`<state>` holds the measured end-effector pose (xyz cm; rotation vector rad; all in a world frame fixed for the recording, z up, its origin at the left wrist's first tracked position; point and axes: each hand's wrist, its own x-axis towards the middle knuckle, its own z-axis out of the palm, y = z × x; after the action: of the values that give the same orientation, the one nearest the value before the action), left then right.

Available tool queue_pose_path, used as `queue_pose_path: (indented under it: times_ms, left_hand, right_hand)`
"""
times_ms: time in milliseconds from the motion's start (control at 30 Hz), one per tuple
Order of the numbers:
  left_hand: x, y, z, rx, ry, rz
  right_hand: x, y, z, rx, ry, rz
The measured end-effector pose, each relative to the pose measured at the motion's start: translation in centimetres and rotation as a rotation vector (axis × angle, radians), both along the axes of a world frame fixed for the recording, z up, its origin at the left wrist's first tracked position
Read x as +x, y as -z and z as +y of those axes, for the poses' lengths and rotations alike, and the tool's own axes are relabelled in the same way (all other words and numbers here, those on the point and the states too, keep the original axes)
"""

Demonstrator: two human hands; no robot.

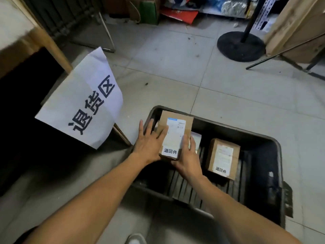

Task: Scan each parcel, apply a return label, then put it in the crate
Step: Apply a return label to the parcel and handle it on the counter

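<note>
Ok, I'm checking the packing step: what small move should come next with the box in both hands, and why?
Probably lower the box into the crate and let go. It already carries its return sticker, both hands hold it over the crate's left end, and there is free floor beside the other box.

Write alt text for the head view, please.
Both hands, left hand and right hand, hold a labelled cardboard parcel over the dark crate. Another labelled parcel already lies inside, and a white paper sign hangs to the left.
</note>
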<state>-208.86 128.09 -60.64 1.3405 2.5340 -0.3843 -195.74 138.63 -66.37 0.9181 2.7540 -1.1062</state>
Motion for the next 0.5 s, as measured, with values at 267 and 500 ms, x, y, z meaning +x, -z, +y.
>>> queue_pose_path:
  times_ms: [267, 500]
  left_hand:
    - [-0.7, 5.3, 0.7, -0.019, 0.048, 0.124]
    - [-1.0, 5.6, -0.3, -0.085, 0.144, 0.258]
  right_hand:
    - [-1.0, 4.7, 0.6, 0.049, -0.025, 0.019]
    - [-3.7, 4.1, -1.3, 0.018, -0.091, 0.034]
